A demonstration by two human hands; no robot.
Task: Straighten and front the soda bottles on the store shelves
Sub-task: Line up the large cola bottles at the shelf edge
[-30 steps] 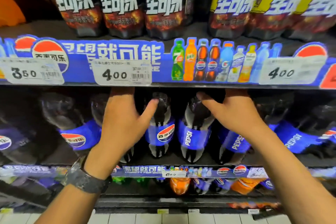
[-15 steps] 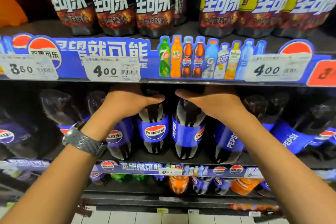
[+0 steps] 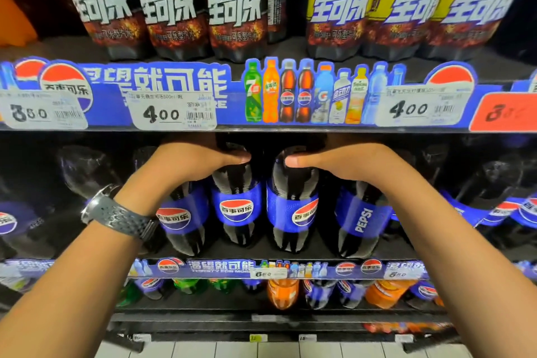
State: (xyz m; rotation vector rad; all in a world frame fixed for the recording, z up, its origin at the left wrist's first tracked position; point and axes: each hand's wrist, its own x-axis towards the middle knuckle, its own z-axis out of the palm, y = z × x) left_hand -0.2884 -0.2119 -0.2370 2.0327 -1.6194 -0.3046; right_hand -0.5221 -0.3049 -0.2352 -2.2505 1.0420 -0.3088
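Dark cola bottles with blue Pepsi labels stand in a row on the middle shelf. My left hand grips the top of one bottle, whose round logo faces forward. My right hand grips the top of the neighbouring bottle, whose logo is turned partly to the right. Both thumbs point inward and nearly meet. Left of these stands another logo-forward bottle. To the right, a bottle shows the word PEPSI sideways. The caps are hidden under the upper shelf.
The upper shelf edge carries price tags just above my hands. Large dark-red cola bottles fill the top shelf. More Pepsi bottles lean at far left and right. Orange and green bottles sit on the lower shelf. A watch is on my left wrist.
Both hands moved up onto the tops of the two centre bottles. The bottles were turned, so the left one's logo now faces front and the right one's logo is coming round.
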